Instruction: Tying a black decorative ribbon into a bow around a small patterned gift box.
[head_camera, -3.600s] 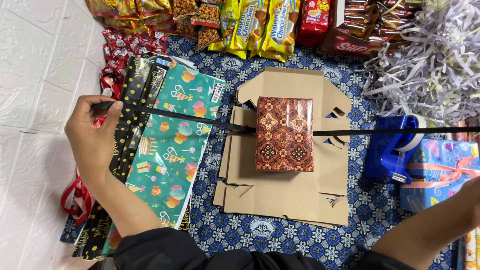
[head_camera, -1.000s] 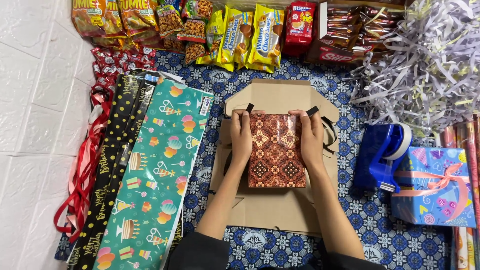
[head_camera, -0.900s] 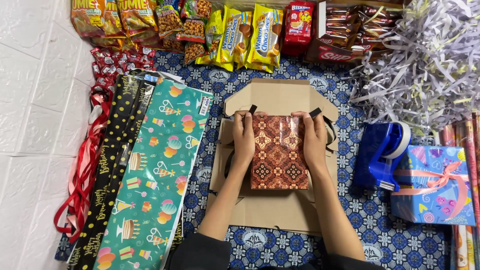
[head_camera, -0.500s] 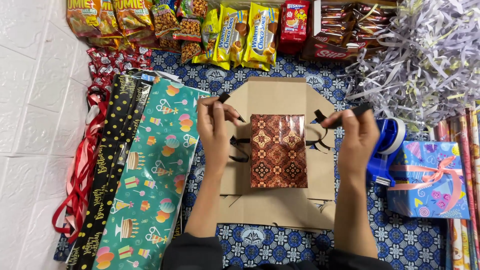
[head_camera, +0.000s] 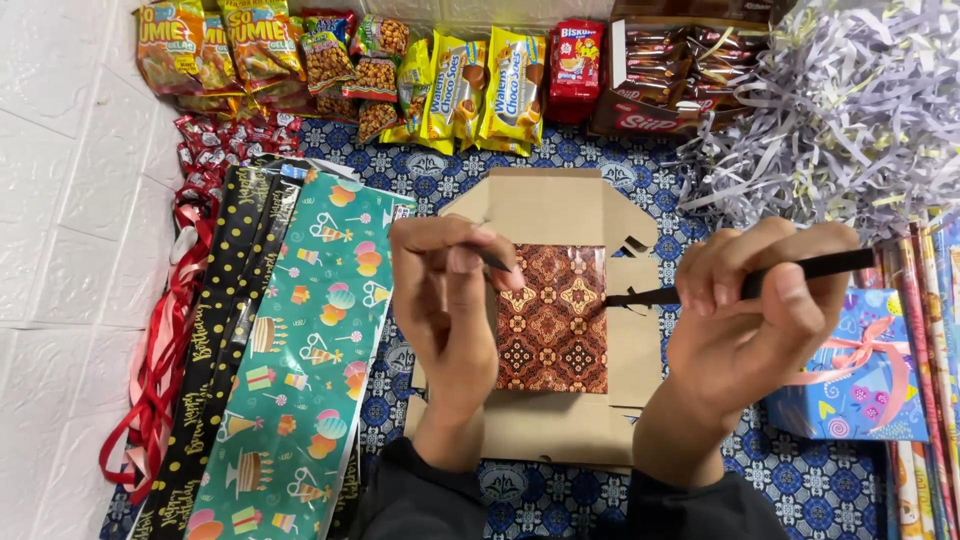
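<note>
- Right now the small rectangular box wrapped in glossy brown-and-orange patterned paper (head_camera: 553, 318) lies flat, its long axis running away from the person, short edges near and far.
- It rests on a flattened brown cardboard box blank (head_camera: 560, 215), roughly at its middle, between the two hands.
- A thin black ribbon (head_camera: 800, 268) comes out from the box's right edge and runs out sideways to the right; another short black length shows at the upper left corner of the box.
- The left hand (head_camera: 445, 300) is at the box's left edge, fingers curled shut, pinching that short black end.
- The right hand (head_camera: 745, 320) is off to the right of the box, fingers closed tight around the ribbon.
- Further left lies a teal gift-wrap sheet with cakes and balloons (head_camera: 300, 370); a heap of pale shredded paper (head_camera: 850, 100) sits at the far right.
</note>
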